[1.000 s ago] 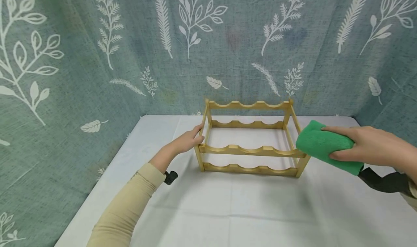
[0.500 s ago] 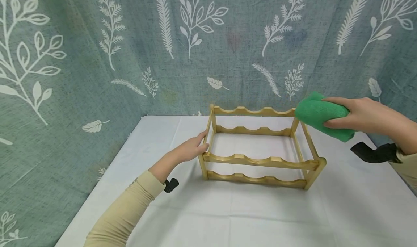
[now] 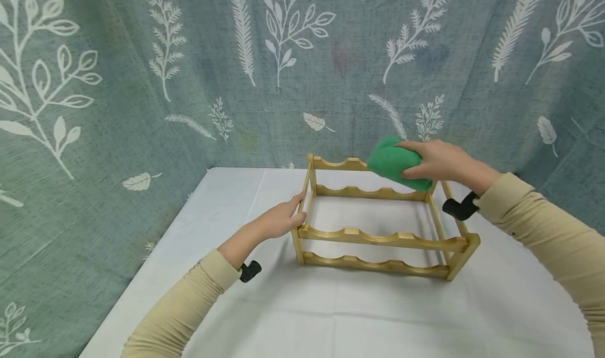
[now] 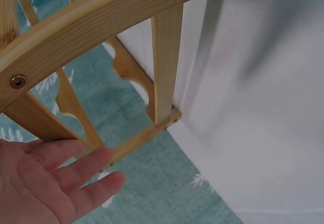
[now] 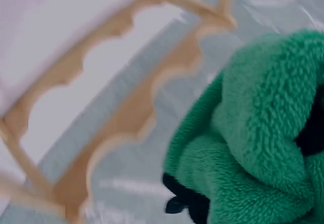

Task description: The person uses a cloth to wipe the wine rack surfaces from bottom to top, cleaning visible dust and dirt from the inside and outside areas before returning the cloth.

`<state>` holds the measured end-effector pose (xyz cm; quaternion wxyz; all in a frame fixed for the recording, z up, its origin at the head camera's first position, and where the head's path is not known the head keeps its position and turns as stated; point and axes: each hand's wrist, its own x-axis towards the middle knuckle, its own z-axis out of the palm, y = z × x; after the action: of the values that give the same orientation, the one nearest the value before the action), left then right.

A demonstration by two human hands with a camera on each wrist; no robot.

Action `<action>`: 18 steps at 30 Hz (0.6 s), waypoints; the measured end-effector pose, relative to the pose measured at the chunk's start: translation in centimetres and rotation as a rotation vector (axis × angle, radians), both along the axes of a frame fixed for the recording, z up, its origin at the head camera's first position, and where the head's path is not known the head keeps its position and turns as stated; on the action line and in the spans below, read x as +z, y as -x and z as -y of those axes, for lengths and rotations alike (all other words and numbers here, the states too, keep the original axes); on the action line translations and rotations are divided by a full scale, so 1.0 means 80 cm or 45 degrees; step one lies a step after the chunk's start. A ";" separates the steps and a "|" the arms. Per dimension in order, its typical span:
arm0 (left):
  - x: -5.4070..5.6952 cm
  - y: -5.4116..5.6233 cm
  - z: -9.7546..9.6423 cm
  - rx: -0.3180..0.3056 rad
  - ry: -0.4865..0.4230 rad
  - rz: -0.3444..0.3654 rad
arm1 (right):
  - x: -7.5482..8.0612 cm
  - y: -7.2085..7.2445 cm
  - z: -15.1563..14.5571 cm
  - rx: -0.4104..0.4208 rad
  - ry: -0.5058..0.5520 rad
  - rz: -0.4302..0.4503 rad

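Observation:
A light wooden wine rack (image 3: 385, 238) with scalloped rails stands on the white table. At its left end, my left hand (image 3: 274, 219) holds the side bar with thumb and index finger. Three of that hand's fingers (image 4: 83, 173) stretch out below the curved side bar (image 4: 101, 21) in the left wrist view; the thumb is hidden there. My right hand (image 3: 439, 161) grips a bunched green plush cloth (image 3: 394, 161) at the rack's rear top rail, overlapping its right half. Up close in the right wrist view, the cloth (image 5: 263, 117) shows thick folds beside the scalloped rails (image 5: 126, 115).
A grey-green curtain (image 3: 350, 74) with white leaf prints hangs behind the table and along the left side. White cloth (image 3: 283, 316) covers the table. Black wrist mounts stick out by the left cuff (image 3: 250, 270) and right cuff (image 3: 459, 208).
My right hand has lifted the green cloth from the rack's right end, then brought it left to the rear rail. The rack's right end has swung toward me; my left hand stays on its side bar.

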<state>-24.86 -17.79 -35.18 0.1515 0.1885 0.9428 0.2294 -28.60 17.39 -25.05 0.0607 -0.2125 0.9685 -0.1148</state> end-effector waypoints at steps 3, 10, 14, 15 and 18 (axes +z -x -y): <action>0.001 0.001 0.001 -0.001 0.000 0.003 | -0.023 0.017 0.034 0.079 -0.074 -0.005; -0.001 0.001 -0.001 0.013 0.002 0.005 | -0.086 0.052 0.099 0.285 -0.149 -0.016; -0.003 0.001 0.000 0.015 -0.005 -0.009 | -0.121 0.071 0.132 0.323 -0.124 0.060; -0.004 0.001 0.000 0.014 -0.012 -0.014 | -0.130 0.075 0.140 0.331 -0.134 0.082; -0.006 0.000 0.000 0.022 -0.037 -0.018 | -0.153 0.086 0.162 0.340 -0.164 0.149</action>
<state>-24.83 -17.78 -35.69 0.1400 0.1843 0.9420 0.2429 -35.50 4.41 -37.27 0.1454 -0.3279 0.9318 -0.0556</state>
